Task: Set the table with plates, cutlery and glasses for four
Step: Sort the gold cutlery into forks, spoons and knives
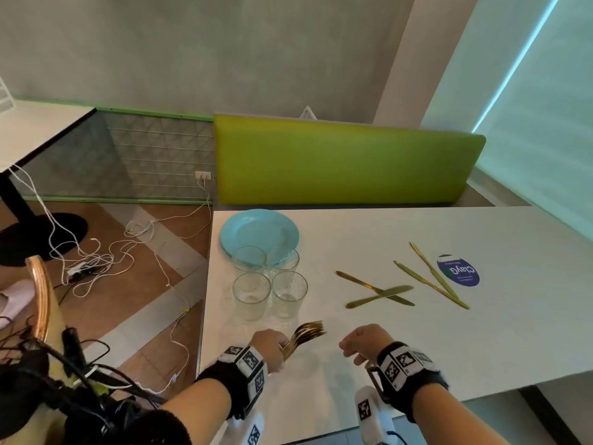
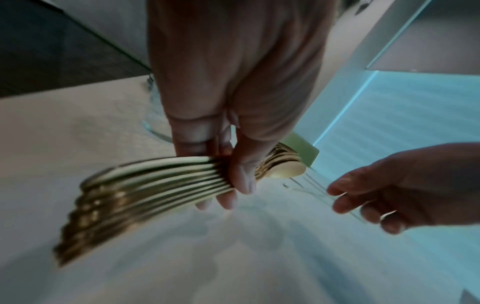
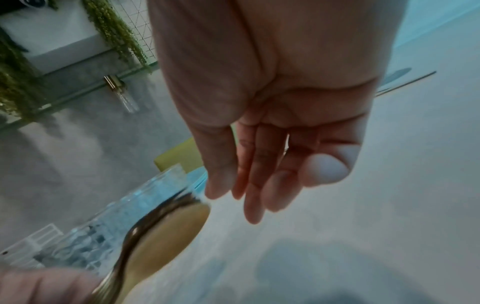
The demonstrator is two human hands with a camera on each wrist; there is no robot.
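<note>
My left hand [image 1: 271, 343] grips a stacked bundle of gold forks and spoons [image 1: 305, 337] just above the near part of the white table [image 1: 385, 348]; the left wrist view shows the bundle [image 2: 161, 185] fanned out under my thumb. To its right, my right hand [image 1: 361, 343] hovers with relaxed fingers [image 3: 253, 185] and holds nothing. Several clear glasses [image 1: 269, 284] stand clustered beyond my left hand. A stack of light blue plates [image 1: 256, 231] lies behind them. Several gold knives [image 1: 378, 292] lie scattered at mid table, right of the glasses.
A round blue sticker [image 1: 459, 271] marks the table's right side. A green padded bench back [image 1: 346, 162] runs along the far edge. White cables [image 1: 96, 252] trail over the floor on the left, beside a wooden chair [image 1: 41, 297] and another table's black base [image 1: 38, 236].
</note>
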